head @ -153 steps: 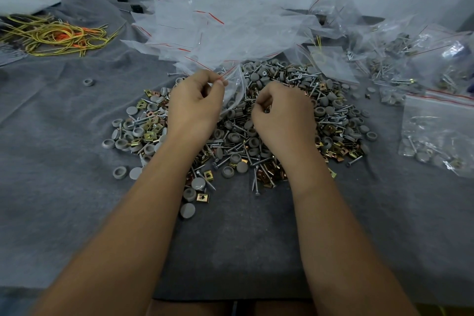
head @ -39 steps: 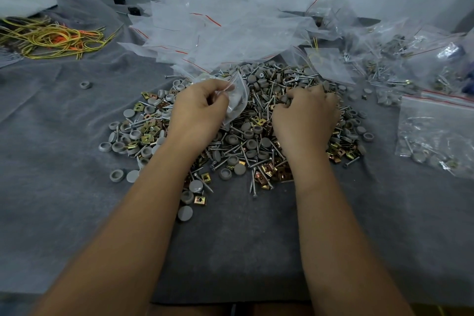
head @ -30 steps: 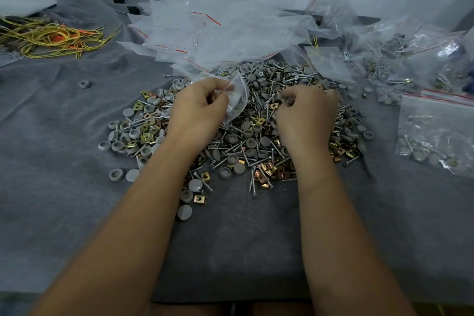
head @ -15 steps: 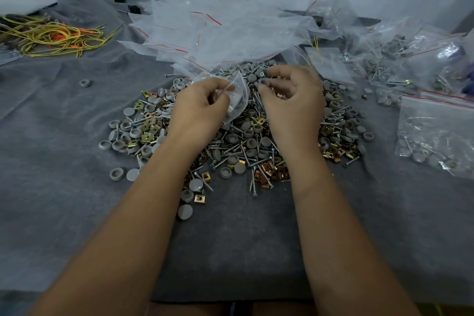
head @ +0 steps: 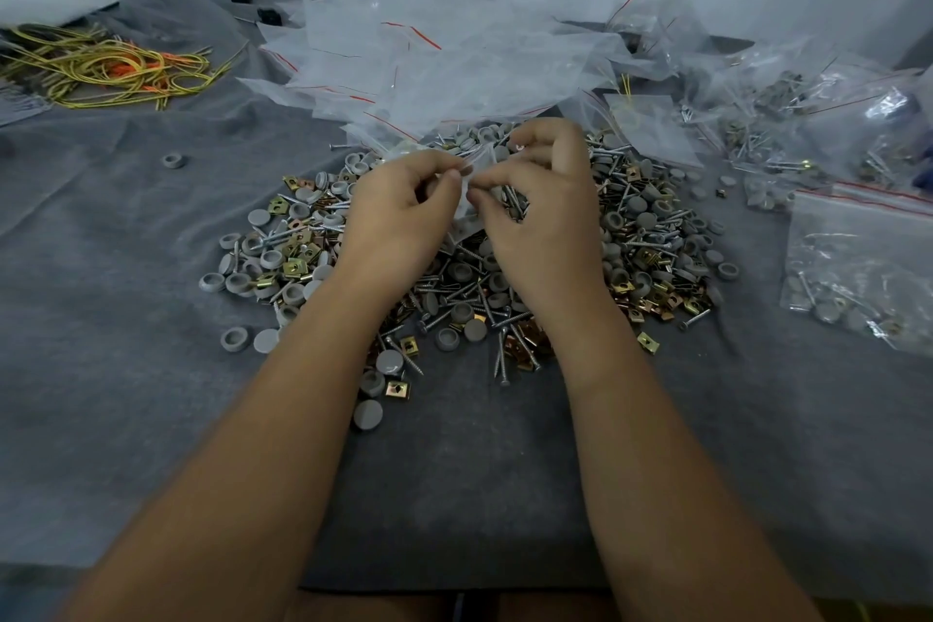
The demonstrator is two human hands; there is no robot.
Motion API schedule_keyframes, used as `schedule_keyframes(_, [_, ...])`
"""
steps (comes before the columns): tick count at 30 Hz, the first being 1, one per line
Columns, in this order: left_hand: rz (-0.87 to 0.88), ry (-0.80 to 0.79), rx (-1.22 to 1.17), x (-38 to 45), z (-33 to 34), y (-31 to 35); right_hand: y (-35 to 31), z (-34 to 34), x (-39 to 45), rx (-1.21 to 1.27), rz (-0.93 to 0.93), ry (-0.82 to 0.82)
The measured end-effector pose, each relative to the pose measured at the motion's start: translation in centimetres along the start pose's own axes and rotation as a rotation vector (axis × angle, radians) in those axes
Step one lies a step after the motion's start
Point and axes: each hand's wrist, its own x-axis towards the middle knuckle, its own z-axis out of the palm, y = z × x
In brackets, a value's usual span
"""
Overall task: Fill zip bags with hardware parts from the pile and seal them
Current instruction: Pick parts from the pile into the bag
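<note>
**bagger_01:** so where is this one at? the left hand (head: pixel 399 212) has a pinch grip on the mouth of a small clear zip bag (head: pixel 472 189), thumb and fingers curled onto the plastic, and it holds it just above the pile (head: pixel 631 237) of screws, grey caps and brass clips on the grey-covered desk (head: pixel 126 369). the right hand (head: pixel 542 217) is right against the bag opening, fingers curled. looks like it's feeding parts in, though what it's carrying is too hidden to tell.

**clipnut_fan:** yeah, reads like the filling step to me, not sealing yet. the trick is that the left hand should keep the mouth spread, not just pinched flat, or the screws will snag the lip and spill back onto the pile. i'd tilt the bag so the opening faces the right hand.

**bagger_01:** agreed. also the screw points can poke that thin plastic, so drop them in head first if possible.

**clipnut_fan:** and keep bits out of the zip track. one cap stuck in there and it probably won't close. once it's full, i'd run thumb and finger along the whole strip.

**bagger_01:** the filled bag (head: pixel 858 263) sits off to the right, well apart from the hands, so that's likely where this one goes. the empty bags (head: pixel 429 66) are heaped just behind the pile, easy reach for the next one.
</note>
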Motion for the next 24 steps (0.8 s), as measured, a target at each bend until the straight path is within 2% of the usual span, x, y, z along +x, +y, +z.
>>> schedule_keyframes(7, [0.116,0.027,-0.056,-0.4,-0.1,0.4,0.3,0.2,-0.1,-0.123,0.006,-0.112])
schedule_keyframes(12, [0.113,0.097,-0.033,-0.2,-0.1,0.1,0.5,0.1,0.0,-0.154,0.02,-0.118])
schedule_keyframes(15, [0.077,0.096,-0.038,0.0,-0.1,-0.1,0.3,0.1,0.1,-0.087,0.031,-0.072])
schedule_keyframes(18, [0.035,0.097,-0.018,0.1,0.0,-0.2,-0.2,-0.3,0.3,0.04,0.089,0.068])
schedule_keyframes(21, [-0.019,0.09,-0.001,0.3,0.0,-0.6,-0.4,-1.0,0.6,0.134,0.231,0.169])
schedule_keyframes(24, [-0.053,0.058,0.019,0.4,0.1,-0.9,0.0,-1.5,0.8,0.058,0.382,0.141])
